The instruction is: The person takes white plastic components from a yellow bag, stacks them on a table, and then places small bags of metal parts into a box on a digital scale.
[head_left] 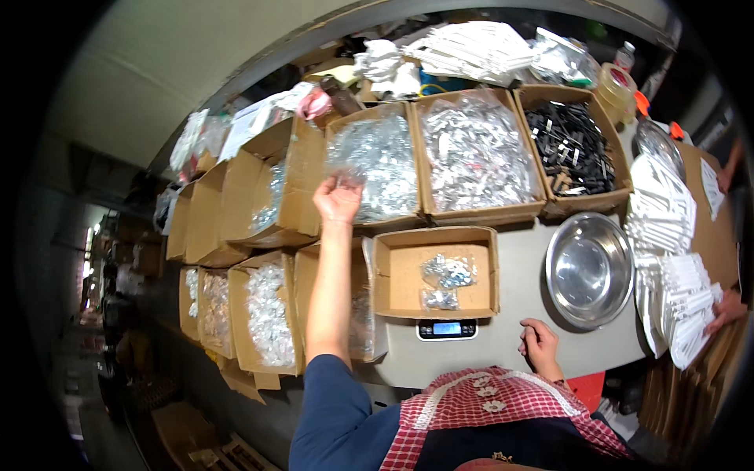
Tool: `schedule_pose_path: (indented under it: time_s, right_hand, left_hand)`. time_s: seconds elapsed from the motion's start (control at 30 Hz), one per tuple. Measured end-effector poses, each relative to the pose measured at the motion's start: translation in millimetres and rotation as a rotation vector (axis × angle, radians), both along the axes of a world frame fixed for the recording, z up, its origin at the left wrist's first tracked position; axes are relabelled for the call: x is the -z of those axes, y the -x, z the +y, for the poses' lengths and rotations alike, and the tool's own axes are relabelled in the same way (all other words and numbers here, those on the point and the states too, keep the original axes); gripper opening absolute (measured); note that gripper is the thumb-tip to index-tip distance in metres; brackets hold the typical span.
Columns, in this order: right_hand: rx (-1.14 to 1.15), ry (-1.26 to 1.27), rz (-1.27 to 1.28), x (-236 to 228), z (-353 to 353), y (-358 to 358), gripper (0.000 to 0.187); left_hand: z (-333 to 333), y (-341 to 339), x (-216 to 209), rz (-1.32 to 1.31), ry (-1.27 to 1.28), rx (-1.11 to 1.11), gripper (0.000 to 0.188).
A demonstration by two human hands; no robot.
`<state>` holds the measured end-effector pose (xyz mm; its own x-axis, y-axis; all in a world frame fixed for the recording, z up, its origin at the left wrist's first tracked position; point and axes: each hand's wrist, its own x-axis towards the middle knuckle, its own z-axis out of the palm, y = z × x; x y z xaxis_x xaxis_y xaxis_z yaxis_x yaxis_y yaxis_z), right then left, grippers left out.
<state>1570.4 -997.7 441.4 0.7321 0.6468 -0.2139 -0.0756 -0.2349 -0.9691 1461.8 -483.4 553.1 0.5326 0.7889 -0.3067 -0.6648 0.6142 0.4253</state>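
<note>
My left hand (339, 201) reaches over the near left corner of a cardboard box (421, 161) filled with small clear plastic bags (378, 161). Its fingertips are blurred among the clear plastic, so I cannot tell whether they grip a bag. My right hand (541, 348) rests at the near edge of the table, fingers curled in and nothing visible in them. Between the hands, a shallow cardboard box (397, 275) sits on a small digital scale (447, 330) with a lit display. Inside it lie a larger clear bag of metal parts (449, 270) and a smaller bag (439, 299).
More open boxes hold silvery packets (479, 153), black parts (572, 145) and white packets (269, 314). A steel bowl (590, 271) stands at right, beside stacked white strips (675, 302). Another person's hand (726, 310) touches that stack. Bags and a jar (615, 90) line the back.
</note>
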Motion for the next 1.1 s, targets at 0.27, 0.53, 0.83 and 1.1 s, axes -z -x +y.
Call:
schedule_pose_path:
  time_s: [0.27,0.53,0.83,1.1]
  right_hand:
    - [-0.035,0.029,-0.047,-7.8,-0.9,-1.3,0.019]
    - [-0.082,-0.001,-0.029,-6.5,-4.8,-3.4,0.017]
    - [-0.163,-0.083,-0.22,-32.0,2.2,-18.7,0.017]
    - [-0.123,-0.094,-0.854,-123.7,107.5,-192.6,0.02]
  left_hand:
    - [-81.4,-129.3,-20.3,1.371,-1.484,0.499,0.027]
    - [-97.4,-158.1,18.0,1.654,-2.226,0.659,0.018]
    - [-103.5,-112.5,-50.2,0.71,-0.908,0.717,0.014]
    - [-154.9,-26.1,-60.1,0.663,-0.836,0.961,0.027]
